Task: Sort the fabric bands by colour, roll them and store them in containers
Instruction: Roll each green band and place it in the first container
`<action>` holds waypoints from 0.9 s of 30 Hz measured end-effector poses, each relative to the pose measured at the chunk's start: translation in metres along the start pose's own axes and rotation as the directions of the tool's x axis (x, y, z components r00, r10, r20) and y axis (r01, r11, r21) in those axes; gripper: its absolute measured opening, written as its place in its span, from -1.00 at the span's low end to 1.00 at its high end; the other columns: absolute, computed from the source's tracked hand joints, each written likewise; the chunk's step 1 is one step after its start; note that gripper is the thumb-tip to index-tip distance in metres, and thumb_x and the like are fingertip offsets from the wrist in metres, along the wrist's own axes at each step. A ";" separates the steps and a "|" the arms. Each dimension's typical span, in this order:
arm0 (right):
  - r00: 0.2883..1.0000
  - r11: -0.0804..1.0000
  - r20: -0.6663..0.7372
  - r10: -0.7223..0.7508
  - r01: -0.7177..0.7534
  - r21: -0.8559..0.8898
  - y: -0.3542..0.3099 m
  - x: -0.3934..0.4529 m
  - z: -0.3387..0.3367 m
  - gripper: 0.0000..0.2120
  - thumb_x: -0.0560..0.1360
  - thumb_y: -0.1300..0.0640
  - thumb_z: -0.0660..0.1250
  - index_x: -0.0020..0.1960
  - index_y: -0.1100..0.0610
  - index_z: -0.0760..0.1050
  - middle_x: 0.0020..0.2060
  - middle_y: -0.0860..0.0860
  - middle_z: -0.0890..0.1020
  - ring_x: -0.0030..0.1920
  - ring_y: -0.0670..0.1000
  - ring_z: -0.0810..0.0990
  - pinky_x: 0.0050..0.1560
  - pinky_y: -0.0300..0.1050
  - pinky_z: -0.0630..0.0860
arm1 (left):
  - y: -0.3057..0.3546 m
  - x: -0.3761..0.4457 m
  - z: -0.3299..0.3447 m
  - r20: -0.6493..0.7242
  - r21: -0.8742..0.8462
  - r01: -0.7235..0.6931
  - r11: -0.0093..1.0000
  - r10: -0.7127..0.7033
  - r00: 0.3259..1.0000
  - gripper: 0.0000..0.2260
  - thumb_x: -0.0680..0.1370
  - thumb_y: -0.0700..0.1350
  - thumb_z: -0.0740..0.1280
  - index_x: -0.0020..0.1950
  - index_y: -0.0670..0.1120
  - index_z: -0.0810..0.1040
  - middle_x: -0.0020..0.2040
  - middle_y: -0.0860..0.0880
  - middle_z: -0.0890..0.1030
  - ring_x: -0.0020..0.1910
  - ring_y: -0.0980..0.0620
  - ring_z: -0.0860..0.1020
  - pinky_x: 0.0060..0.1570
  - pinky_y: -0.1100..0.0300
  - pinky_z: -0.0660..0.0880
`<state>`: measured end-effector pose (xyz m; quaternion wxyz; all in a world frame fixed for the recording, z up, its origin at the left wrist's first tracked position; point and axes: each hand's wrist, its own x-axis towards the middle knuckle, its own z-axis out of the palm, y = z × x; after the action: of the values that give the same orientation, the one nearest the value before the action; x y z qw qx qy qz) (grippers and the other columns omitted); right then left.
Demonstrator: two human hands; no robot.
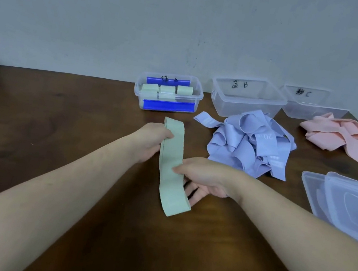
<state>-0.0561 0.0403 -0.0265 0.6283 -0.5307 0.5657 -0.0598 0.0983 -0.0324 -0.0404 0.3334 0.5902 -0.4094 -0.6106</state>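
The brown wooden table point(55, 139) runs up to a pale wall point(145, 13).

At centre, the left hand point(148, 142) grips the far part of a flat green fabric band point(171, 169), thumb on top and fingers curled behind the band's left edge. The band lies lengthwise, from roughly 12 o'clock at its far end to 5 o'clock at its near end, unrolled.

The right hand point(201, 178) pinches the band's right edge at mid-length, with fingers passing underneath the near part.

At 12 o'clock from the left hand stands the clear container with blue latches point(200, 92); it holds several green rolled bands point(150, 88), side by side.

Just right of it sits a clear container marked B point(272, 103), no bands seen inside. At its near side lies the heap of blue bands point(253, 147), loose and tangled, touching the container's front wall.

At 1 o'clock from the heap stands a clear container marked C point(340, 114). A pile of pink bands point(337, 137) lies against its front.

At the right edge, at 3 o'clock from the right hand, rests a stack of translucent lids point(350, 204).
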 end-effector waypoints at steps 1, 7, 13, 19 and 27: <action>1.000 0.999 -0.011 -0.004 0.003 -0.043 0.001 -0.001 0.002 -0.72 0.70 0.07 0.09 0.34 0.10 0.44 0.05 0.15 0.66 -0.15 0.11 0.71 -0.19 -0.02 0.68 | -0.002 0.002 -0.001 -0.046 0.061 -0.022 0.998 0.025 0.999 -0.65 0.55 -0.19 0.31 0.34 -0.18 0.45 0.30 -0.07 0.56 0.24 -0.05 0.53 0.33 0.02 0.43; 0.926 0.797 -0.323 -0.194 -0.043 -0.603 0.007 -0.005 0.008 -0.62 0.62 -0.25 0.12 -0.04 0.07 0.38 -0.34 0.04 0.59 -0.59 -0.06 0.49 -0.53 -0.25 0.44 | -0.025 -0.018 -0.001 -0.065 0.407 -0.267 0.874 0.319 0.945 -0.51 0.60 -0.15 0.28 0.52 0.06 0.29 0.53 0.11 0.21 0.38 0.11 0.33 0.18 0.31 0.35; 0.863 0.806 -0.378 -0.335 0.054 -0.590 0.031 -0.011 0.003 -0.65 0.59 -0.28 0.16 0.08 -0.01 0.35 -0.27 0.01 0.60 -0.57 -0.05 0.49 -0.49 -0.19 0.45 | -0.065 -0.056 -0.010 0.134 0.544 -0.523 0.656 0.548 0.826 -0.79 0.58 -0.13 0.36 0.16 0.11 0.56 0.24 0.17 0.44 0.24 0.27 0.42 0.29 0.35 0.32; 0.720 0.647 -0.220 -0.658 0.391 -0.654 0.083 -0.033 0.004 -0.68 0.53 -0.18 0.33 0.27 -0.22 0.52 -0.09 -0.19 0.54 -0.25 -0.13 0.50 -0.18 -0.31 0.41 | -0.092 -0.109 -0.011 0.342 0.603 -0.654 0.457 0.593 0.729 -0.74 0.48 0.12 0.43 0.12 0.07 0.64 0.10 0.24 0.53 0.15 0.17 0.49 0.21 0.33 0.34; 0.564 0.371 -0.075 -0.822 0.432 -0.822 0.111 -0.040 0.016 -0.68 0.58 -0.12 0.27 0.23 -0.03 0.65 0.08 -0.16 0.52 -0.09 -0.13 0.52 -0.08 -0.42 0.39 | -0.105 -0.130 -0.010 0.474 0.759 -0.642 0.102 0.590 0.654 -0.74 0.58 0.09 0.32 0.23 0.09 0.64 0.22 0.16 0.57 0.21 0.14 0.48 0.23 0.11 0.45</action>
<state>-0.1161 0.1245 -0.0854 0.1235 -0.8782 0.4150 -0.2030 0.1267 0.1288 -0.0762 0.1806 0.4280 -0.8782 -0.1141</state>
